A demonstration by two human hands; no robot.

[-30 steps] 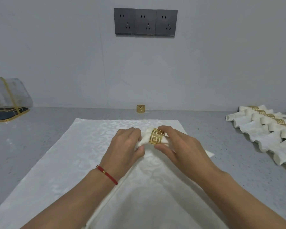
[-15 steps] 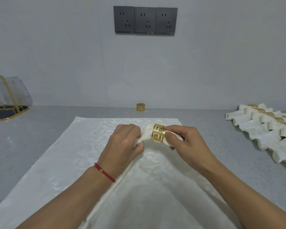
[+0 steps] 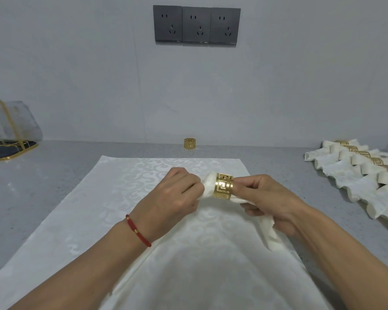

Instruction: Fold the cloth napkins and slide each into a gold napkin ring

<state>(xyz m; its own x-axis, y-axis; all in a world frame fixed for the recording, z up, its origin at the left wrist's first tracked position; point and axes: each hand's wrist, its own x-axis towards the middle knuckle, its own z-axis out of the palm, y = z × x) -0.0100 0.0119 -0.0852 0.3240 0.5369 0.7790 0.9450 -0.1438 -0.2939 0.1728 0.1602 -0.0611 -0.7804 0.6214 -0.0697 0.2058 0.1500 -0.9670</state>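
- Currently: rolled napkin (image 3: 207, 186) is gripped by left hand (image 3: 177, 193); gold ring (image 3: 223, 186), threaded on, is pinched by right hand (image 3: 269, 198).
- Next: ring probably to be centred, bundle set among finished napkins (image 3: 354, 173).

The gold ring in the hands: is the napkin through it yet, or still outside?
Through it. The gold napkin ring encircles the rolled napkin, with cloth emerging on both sides: the left hand grips one end, the right hand the other.

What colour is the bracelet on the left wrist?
Red, with small gold beads; the bracelet shows clearly in the head view.
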